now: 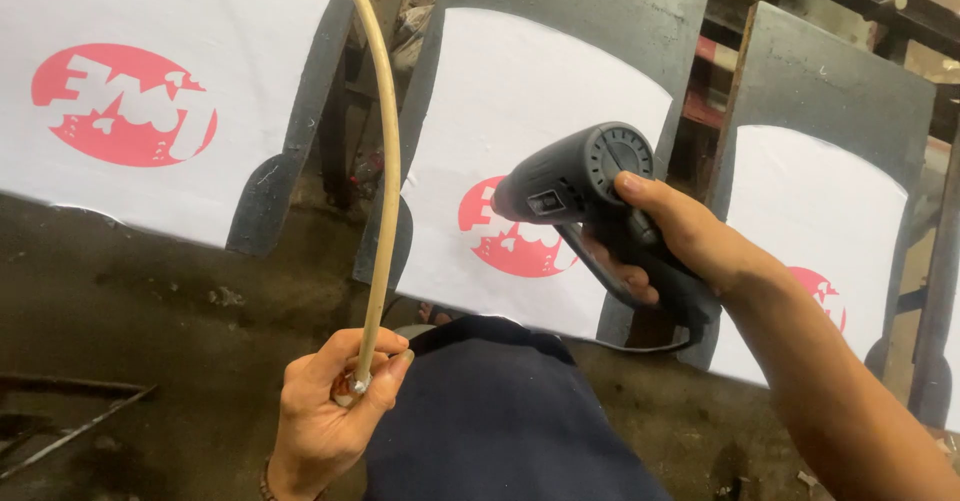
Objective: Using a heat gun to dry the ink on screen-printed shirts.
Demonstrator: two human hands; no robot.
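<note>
Head view, only 1 angle here. Closest to you is your knee in dark blue cloth [510, 411], bottom centre, with your left hand [335, 411] right beside it. That hand is closed around the lower end of a long pale cane rod [385, 161], thumb and fingers pinching near a small metal bit at the tip. The rod's long axis runs nearly straight up from that hand, bowing a little and leaving the frame at the top.

Your right hand [670, 236] is higher and off to the right, wrapped tight on the grip of a dark grey heat gun [585, 191]. Its nozzle points left toward the rod, but with a clear gap between.

Behind: 3 white panels with red oval prints [125, 106] leaning in grey frames, on a grimy concrete floor [150, 301].
</note>
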